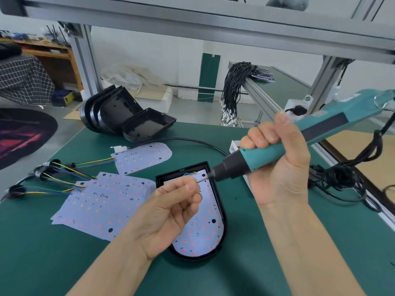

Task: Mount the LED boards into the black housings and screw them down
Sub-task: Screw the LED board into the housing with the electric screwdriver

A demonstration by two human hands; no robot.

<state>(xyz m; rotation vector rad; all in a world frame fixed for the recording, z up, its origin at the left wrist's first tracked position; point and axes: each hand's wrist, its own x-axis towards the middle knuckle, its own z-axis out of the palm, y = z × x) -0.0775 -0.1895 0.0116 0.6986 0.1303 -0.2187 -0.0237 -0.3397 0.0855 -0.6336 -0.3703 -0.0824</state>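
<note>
The right hand [277, 159] grips a teal electric screwdriver [299, 144] in a full fist, its bit angled down and left over the top end of a black housing [222, 210] that lies on the green bench mat [64, 263]. A white LED board [205, 236] sits inside that housing. The left hand [171, 212], fingers curled, pinches the bit's tip [199, 180] between thumb and forefinger. Loose LED boards [102, 204] with coloured wires lie to the left; empty housings [126, 116] are stacked at the mat's far edge.
</note>
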